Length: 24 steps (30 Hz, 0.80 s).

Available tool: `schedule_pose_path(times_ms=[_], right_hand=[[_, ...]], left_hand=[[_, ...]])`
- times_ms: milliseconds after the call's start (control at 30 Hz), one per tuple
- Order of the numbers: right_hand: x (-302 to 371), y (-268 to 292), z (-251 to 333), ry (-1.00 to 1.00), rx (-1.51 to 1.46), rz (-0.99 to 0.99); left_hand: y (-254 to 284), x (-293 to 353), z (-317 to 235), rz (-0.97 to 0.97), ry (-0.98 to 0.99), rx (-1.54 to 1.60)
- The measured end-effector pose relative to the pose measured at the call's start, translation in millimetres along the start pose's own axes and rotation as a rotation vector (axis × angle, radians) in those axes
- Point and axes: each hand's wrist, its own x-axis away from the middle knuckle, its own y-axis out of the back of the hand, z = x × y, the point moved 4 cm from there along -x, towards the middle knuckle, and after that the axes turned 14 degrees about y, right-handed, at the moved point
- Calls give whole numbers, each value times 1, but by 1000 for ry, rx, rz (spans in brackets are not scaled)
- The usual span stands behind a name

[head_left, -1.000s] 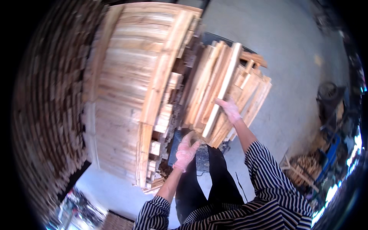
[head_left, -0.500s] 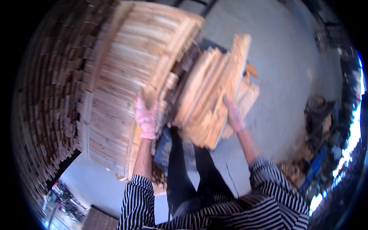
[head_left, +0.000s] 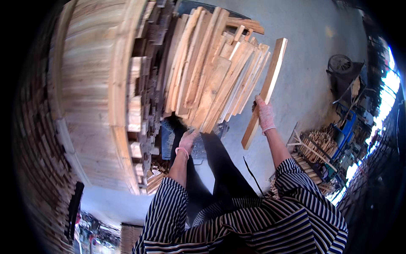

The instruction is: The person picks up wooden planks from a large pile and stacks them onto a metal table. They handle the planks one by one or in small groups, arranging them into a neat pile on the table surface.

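Observation:
My right hand [head_left: 265, 115], in a pinkish knit glove, is closed round a long, narrow wooden plank [head_left: 273, 73]. The plank slants up and away, apart from the pile to its left. In front of me lies a pile of loose wooden planks [head_left: 198, 63], with uneven ends and mostly running away from me. My left hand [head_left: 186, 142], gloved too, is at the near end of this pile, by the lower tip of a wide plank [head_left: 215, 80]. Its fingertips are too blurred to show whether they grip the wood.
A tall stack of slatted wooden panels [head_left: 89, 84] stands close on the left, its edge beside the pile. Grey concrete floor [head_left: 304, 63] lies to the right. Farther right are a wheeled cart [head_left: 340, 63] and a rack of wood pieces [head_left: 317, 144].
My left hand has moved from the panel stack's edge to the pile's near end. The plank in my right hand now stands apart from the pile. My view has turned.

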Motion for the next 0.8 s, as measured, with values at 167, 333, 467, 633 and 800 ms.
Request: schedule_pose_path(times_ms=[167, 333, 467, 633, 800], right_hand=[[-12, 2, -46, 18, -28, -68], [-15, -26, -46, -91, -169, -85], [-19, -7, -74, -121, -92, -13], [-8, -34, -79, -203, -50, 52], [4, -111, -44, -215, -304, 303]], left_hand=[[-55, -65, 15, 347, 86, 395], [-54, -102, 37, 514, 38, 843], [-61, -62, 30, 544, 110, 661], [-30, 15, 34, 466, 449, 884], [-11, 57, 4, 332, 447, 775]])
